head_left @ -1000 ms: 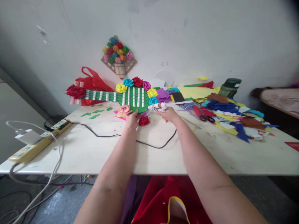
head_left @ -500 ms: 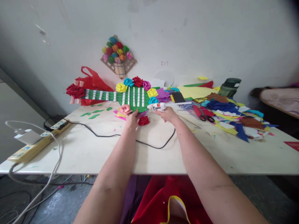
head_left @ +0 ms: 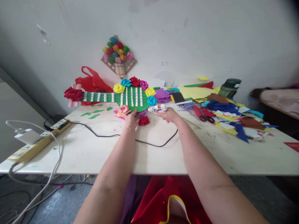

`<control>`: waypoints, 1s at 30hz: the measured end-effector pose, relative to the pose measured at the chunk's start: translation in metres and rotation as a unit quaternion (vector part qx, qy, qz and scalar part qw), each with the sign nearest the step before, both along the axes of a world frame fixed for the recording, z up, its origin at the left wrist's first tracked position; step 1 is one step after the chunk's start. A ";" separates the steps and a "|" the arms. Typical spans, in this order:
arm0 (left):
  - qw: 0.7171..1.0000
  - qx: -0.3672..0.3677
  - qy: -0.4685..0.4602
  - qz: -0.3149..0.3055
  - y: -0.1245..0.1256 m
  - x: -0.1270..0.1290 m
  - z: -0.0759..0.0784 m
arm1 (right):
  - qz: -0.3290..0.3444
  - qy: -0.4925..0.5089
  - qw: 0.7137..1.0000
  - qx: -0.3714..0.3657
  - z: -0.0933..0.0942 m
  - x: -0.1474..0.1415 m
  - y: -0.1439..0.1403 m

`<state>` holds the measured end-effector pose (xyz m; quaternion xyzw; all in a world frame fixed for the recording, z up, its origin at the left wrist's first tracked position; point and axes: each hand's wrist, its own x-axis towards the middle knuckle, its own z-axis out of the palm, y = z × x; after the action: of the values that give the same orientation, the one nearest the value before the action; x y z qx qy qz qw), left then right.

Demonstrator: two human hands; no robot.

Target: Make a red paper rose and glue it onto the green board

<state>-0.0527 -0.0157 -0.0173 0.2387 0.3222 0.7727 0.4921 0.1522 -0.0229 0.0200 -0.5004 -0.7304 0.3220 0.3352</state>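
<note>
Right now the left hand (head_left: 131, 119) pinches the green paper guitar (head_left: 130, 97) at its bottom edge, at twelve o'clock on the surface (head_left: 93, 149). The right hand (head_left: 169, 115) grips the glue gun (head_left: 158, 108). Best squeeze slowly, keeping the guitar steady.

A pale desk (head_left: 98, 152) stands against the wall. At its left edge lies a power strip (head_left: 35, 143), its black cord (head_left: 109, 135) crossing the middle. A red flower (head_left: 144, 120) lies mid-desk; scissors (head_left: 203, 115) and paper scraps (head_left: 231, 116) cover the right side.
</note>
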 end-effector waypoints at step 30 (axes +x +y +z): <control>1.000 0.000 -0.027 0.011 -0.002 -0.003 0.005 | -0.178 -0.402 0.894 0.088 -0.021 -0.001 0.017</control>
<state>-0.0554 -0.0178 -0.0122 0.2142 0.3119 0.7840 0.4921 0.1514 -0.0059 -0.0009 -0.6772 -0.7270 -0.0367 0.1076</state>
